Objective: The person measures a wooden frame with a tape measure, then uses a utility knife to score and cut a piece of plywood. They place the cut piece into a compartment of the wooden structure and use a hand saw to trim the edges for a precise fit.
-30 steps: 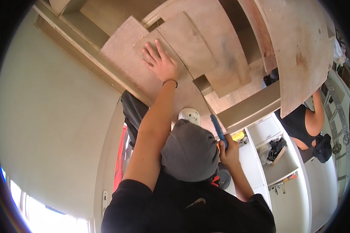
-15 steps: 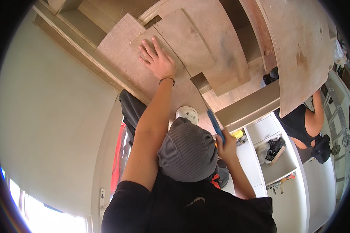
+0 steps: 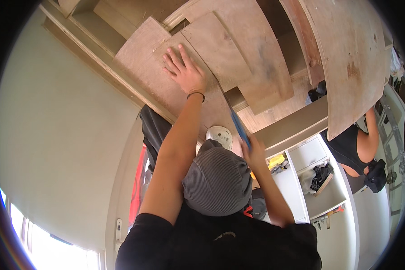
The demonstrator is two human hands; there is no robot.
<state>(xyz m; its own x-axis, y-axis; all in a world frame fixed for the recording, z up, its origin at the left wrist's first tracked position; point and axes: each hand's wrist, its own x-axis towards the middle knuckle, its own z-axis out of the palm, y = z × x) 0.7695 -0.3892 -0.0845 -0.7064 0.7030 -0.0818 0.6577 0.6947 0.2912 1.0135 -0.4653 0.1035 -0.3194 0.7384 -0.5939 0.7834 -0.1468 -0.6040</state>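
Note:
My left hand [image 3: 190,77] lies flat with fingers spread on a plywood board [image 3: 155,60]. Lower down on the right, my right hand [image 3: 255,150] is wrapped round the end of a blue hand saw [image 3: 239,127], slightly blurred. The saw's long narrow body lines up with a thin dark cut that runs lengthwise along the board, right of my left hand. A smaller plywood piece [image 3: 216,49] rests on the other side of that cut. Part of the saw and its grip are hidden by my right hand.
Wooden frame sides [image 3: 297,123] surround the boards. A large curved plywood panel [image 3: 353,67] stands at the right. Beyond it, another person [image 3: 348,146] works near a ladder [image 3: 393,155]. White shelving [image 3: 321,200] holds bags and tools. A round white object [image 3: 219,135] sits by the board.
My right hand and the saw have moved away from me and a little left, along the cut. My left hand stays pressed on the board; the whole view has shifted slightly.

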